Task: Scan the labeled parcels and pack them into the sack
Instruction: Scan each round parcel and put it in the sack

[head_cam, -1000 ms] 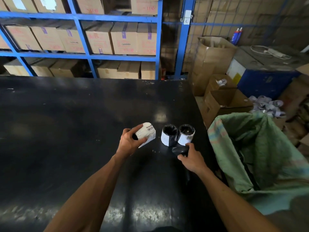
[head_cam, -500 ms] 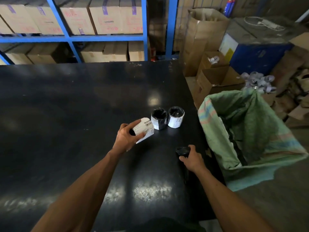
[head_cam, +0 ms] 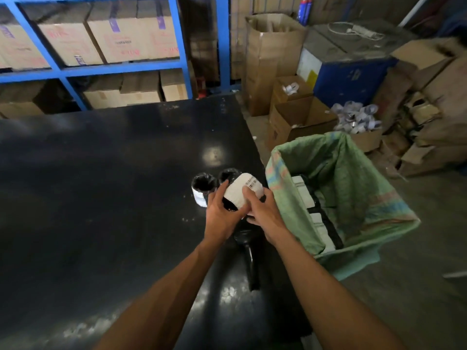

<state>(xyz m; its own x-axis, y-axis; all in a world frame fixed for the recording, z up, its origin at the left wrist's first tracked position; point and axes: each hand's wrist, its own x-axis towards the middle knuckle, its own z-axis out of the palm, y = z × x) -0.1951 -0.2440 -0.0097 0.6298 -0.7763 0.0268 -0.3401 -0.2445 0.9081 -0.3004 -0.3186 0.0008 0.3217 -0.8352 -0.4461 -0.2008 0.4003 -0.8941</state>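
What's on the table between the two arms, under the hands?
In the head view, a black handheld scanner lies on the black table between the forearms, just below the left hand and right hand holding the labeled parcel.

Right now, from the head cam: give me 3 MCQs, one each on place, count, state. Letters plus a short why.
1. Where is the scanner?
A. lying on the table
B. in the right hand
C. in the sack

2. How many parcels stand on the table, not held?
A. none
B. two
C. four

3. How is the held parcel gripped?
A. left hand only
B. right hand only
C. both hands

Key:
1 A: the scanner lies on the dark top below the hands, untouched.
2 B: one standing parcel is in plain view, a second shows behind the held one.
3 C: the left hand and right hand both curl round it, beside the green sack.
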